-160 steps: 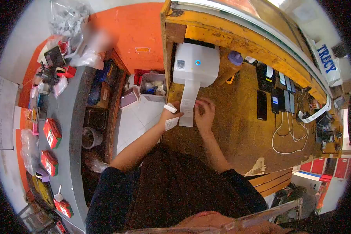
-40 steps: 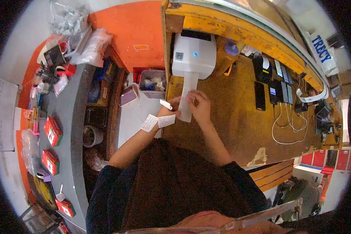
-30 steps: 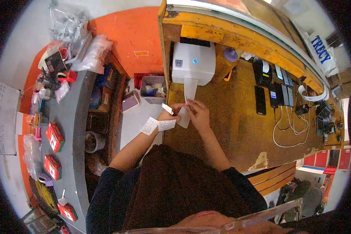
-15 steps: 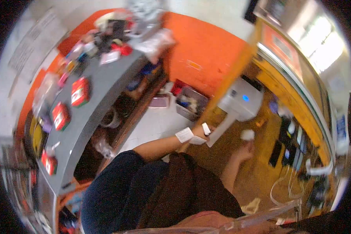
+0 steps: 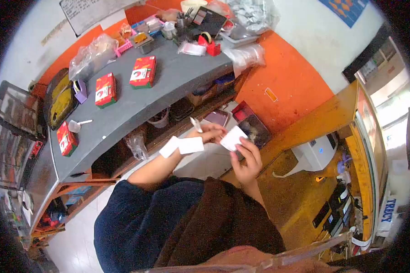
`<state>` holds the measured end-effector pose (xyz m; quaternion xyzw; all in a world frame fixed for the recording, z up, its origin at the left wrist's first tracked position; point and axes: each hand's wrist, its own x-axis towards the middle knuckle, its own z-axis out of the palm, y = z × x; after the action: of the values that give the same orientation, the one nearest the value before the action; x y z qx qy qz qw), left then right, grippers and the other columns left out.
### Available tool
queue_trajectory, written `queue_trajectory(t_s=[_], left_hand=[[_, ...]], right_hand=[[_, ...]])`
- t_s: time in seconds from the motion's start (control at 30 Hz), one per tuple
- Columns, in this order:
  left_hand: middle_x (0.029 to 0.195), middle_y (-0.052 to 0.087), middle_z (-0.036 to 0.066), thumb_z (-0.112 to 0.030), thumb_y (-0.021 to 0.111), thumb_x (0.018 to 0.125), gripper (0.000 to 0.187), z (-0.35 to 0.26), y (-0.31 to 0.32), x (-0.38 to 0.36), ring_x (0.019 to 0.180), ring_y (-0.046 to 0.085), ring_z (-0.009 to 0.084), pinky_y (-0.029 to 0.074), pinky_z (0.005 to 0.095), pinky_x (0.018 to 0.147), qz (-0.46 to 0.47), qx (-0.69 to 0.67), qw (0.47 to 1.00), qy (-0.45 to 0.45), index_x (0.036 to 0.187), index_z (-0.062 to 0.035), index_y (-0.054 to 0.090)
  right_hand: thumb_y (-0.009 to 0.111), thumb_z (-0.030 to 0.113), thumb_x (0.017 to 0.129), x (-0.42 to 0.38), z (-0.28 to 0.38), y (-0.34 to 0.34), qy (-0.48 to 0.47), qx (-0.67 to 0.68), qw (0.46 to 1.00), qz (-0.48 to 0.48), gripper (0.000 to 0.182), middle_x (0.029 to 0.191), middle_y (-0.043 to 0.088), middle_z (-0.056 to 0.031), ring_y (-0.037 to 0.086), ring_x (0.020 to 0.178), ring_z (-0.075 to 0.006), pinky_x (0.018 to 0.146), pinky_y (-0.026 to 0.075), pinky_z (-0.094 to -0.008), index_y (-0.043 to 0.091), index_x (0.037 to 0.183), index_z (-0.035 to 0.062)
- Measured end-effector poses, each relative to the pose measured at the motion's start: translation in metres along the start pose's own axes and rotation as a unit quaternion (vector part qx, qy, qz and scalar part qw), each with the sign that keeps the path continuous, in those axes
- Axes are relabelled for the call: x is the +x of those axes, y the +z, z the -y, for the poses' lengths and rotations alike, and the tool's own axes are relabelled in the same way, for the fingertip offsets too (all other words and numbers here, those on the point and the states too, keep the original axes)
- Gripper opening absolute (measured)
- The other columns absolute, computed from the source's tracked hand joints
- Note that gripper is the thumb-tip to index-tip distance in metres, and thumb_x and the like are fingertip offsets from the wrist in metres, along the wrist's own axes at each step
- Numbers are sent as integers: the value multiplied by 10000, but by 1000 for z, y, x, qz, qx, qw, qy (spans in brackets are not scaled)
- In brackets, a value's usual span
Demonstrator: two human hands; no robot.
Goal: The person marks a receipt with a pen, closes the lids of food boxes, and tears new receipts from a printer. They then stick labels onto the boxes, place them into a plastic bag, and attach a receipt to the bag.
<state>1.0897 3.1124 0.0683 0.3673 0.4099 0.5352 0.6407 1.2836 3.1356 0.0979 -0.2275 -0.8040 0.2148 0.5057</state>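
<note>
Nearest the camera, both hands have come away from the yellow worktop [image 5: 300, 200] and now meet over the white floor between the two counters, because the person has turned from the printer side toward the grey worktop [image 5: 168, 86]. The torn label [image 5: 233, 138], which a moment ago was part of the strip hanging from the white label printer [image 5: 315, 152], is free of the machine and held up in front of the chest, so the tearing-off looks finished and the piece is ready to be handled or stuck somewhere. The right hand [image 5: 248, 159] is raised with the wrist bent, its grip pinching the lower right edge of that label between thumb and fingers. The left hand [image 5: 210, 133] reaches in from the left with the forearm level, fingertips closed on the label's upper left edge; two more white labels [image 5: 183, 146] cling to its wrist, and a small slip juts up from its fingers. Beyond the hands, a strip of paper still curls from the printer near the yellow worktop's left edge. Further off, red boxes [image 5: 124, 80] lie along the grey worktop, and a red tape dispenser [image 5: 209, 45] stands at its far right end
</note>
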Motion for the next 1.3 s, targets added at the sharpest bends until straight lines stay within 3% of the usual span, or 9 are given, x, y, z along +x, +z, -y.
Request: queue_trajectory(t_s=[0.2, 0.37, 0.5, 0.57, 0.63, 0.7, 0.73, 1.17, 1.3], left_hand=[[854, 608, 23, -75, 610, 795, 224, -75, -59, -57, 783, 564, 75, 454, 203, 704, -102, 80, 986, 105, 1002, -3, 560], [835, 602, 22, -18, 618, 772, 224, -115, -131, -78, 764, 563, 63, 449, 190, 691, -141, 16, 978, 155, 986, 1, 558], [832, 593, 12, -35, 631, 766, 206, -154, -190, -85, 771, 560, 71, 444, 201, 695, -205, 45, 965, 160, 958, -7, 561], [832, 592, 12, -38, 631, 765, 213, -159, -225, -79, 773, 554, 70, 437, 206, 699, -219, 107, 946, 212, 964, -5, 563], [833, 594, 16, -35, 626, 767, 221, -167, -251, -74, 779, 554, 72, 439, 214, 699, -213, 123, 945, 217, 977, 0, 564], [847, 596, 24, -31, 614, 774, 223, -171, -267, -67, 784, 554, 77, 439, 218, 701, -211, 154, 947, 188, 986, 8, 562], [880, 601, 42, -27, 595, 785, 217, -172, -278, -64, 808, 561, 92, 445, 228, 720, -203, 168, 949, 171, 995, 17, 557], [880, 620, 74, -66, 577, 806, 237, -180, -319, -22, 816, 585, 131, 463, 231, 730, -358, 119, 911, 166, 1016, 38, 543], [912, 611, 77, -76, 578, 807, 262, -158, -334, 5, 843, 578, 138, 456, 234, 732, -403, 68, 898, 162, 1043, 26, 529]], right_hand=[[705, 7, 638, 63, 24, 87, -85, 99, 990, 52, 287, 1036, 568, -154, 565, 936, -265, 804, 457, -333, 583, 897, -5], [706, 28, 650, 108, 27, 168, -138, 142, 974, 108, 357, 1068, 555, -152, 557, 967, -266, 807, 468, -325, 555, 972, 3], [628, 101, 770, 130, 22, 245, -68, 354, 926, 112, 398, 1216, 415, -170, 539, 968, -236, 770, 484, -339, 448, 1104, -18], [590, 115, 811, 139, 24, 274, 192, 442, 873, 80, 356, 1224, 370, -166, 540, 898, -194, 727, 495, -343, 439, 1101, -26], [549, 106, 840, 157, 19, 303, 224, 476, 847, 75, 293, 1111, 464, -145, 542, 792, -166, 661, 488, -313, 449, 1080, -28], [535, 97, 847, 167, 6, 323, 311, 549, 760, 155, 259, 971, 545, -114, 544, 743, -147, 622, 466, -282, 459, 1059, -30], [527, 92, 850, 173, 7, 332, 303, 535, 775, 146, 202, 838, 581, -83, 540, 694, -132, 595, 444, -259, 492, 1004, -34], [551, 42, 827, 246, -62, 391, 369, 562, 675, 303, 80, 768, 595, -88, 556, 643, -134, 568, 452, -269, 555, 873, -22], [559, 56, 826, 254, -98, 404, 368, 544, 684, 315, 92, 748, 592, -84, 554, 642, -128, 561, 447, -259, 555, 871, -24]])
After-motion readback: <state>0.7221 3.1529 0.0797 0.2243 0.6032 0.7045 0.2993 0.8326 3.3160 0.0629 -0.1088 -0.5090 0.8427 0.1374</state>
